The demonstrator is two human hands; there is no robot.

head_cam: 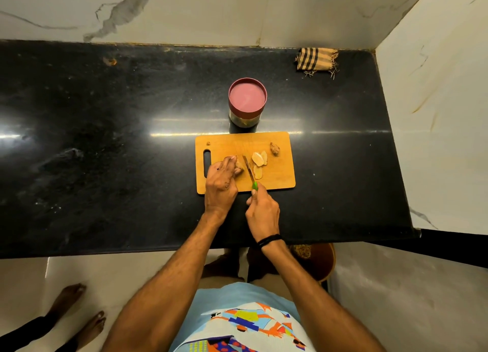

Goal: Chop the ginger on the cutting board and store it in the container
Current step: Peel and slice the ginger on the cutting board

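Note:
A wooden cutting board [280, 177] lies on the black counter. My left hand [220, 185] holds a piece of ginger [239, 164] down on the board with curled fingers. My right hand [262, 209] grips a green-handled knife [249, 171]; its blade stands just right of the held ginger. Several pale cut slices [259, 159] lie right of the blade. A brown ginger end piece [274, 149] sits near the board's far right. Behind the board stands a container [247, 102] with a maroon lid on it.
A striped folded cloth [316, 59] lies at the counter's back right corner. Marble walls close the back and right sides. The counter's front edge [105, 251] runs below my forearms. Another person's bare feet [79, 314] stand on the floor at lower left.

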